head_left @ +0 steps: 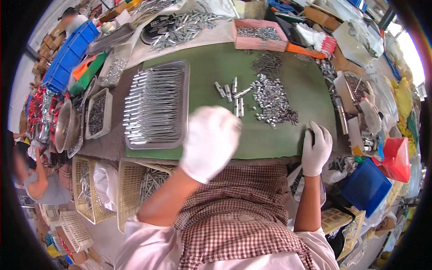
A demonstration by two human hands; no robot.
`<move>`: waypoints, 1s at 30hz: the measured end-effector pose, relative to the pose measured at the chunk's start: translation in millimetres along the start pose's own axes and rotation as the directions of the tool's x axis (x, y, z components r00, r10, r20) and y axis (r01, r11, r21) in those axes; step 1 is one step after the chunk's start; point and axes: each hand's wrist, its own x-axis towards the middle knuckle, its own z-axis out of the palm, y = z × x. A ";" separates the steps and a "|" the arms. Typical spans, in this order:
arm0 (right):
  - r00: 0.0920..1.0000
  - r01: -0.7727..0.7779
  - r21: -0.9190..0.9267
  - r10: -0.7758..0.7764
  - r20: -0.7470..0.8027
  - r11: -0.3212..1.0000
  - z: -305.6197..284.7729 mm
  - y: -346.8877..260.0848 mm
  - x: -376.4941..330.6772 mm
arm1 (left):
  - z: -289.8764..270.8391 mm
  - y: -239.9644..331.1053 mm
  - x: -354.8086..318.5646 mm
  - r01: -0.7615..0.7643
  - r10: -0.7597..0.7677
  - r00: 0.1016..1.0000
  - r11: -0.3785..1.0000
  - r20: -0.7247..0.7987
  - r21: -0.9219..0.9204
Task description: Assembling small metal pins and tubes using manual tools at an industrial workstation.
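Note:
My left hand [211, 141], in a white glove, hovers over the near side of the green work mat [270, 146], right of a metal tray. Motion blurs it, and its fingers are hidden from me. Lined up in the metal tray [185, 103] are many slim silver rods [155, 108] with thicker ends. Several short silver cylinders [228, 93] lie on the mat beyond that hand. Farther right is a pile of small silver metal pieces [272, 100], with dark thin pins [267, 64] behind it. My gloved right hand [317, 148] rests at the mat's near right edge, fingers apart and holding nothing.
A pink box [261, 44] of small metal parts stands at the back. Left of the tray is a bin [107, 112] of dark screws. Yellowish baskets [128, 189] sit below the table's front edge. A blue bin [366, 186] is at right. Another person [47, 182] is at far left.

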 end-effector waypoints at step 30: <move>0.997 0.059 -0.065 -0.062 -0.050 0.996 -2.1 -1.2 1.8 | -66.0 -274.8 -59.7 0.589 -0.654 0.690 0.257 0.311 -0.766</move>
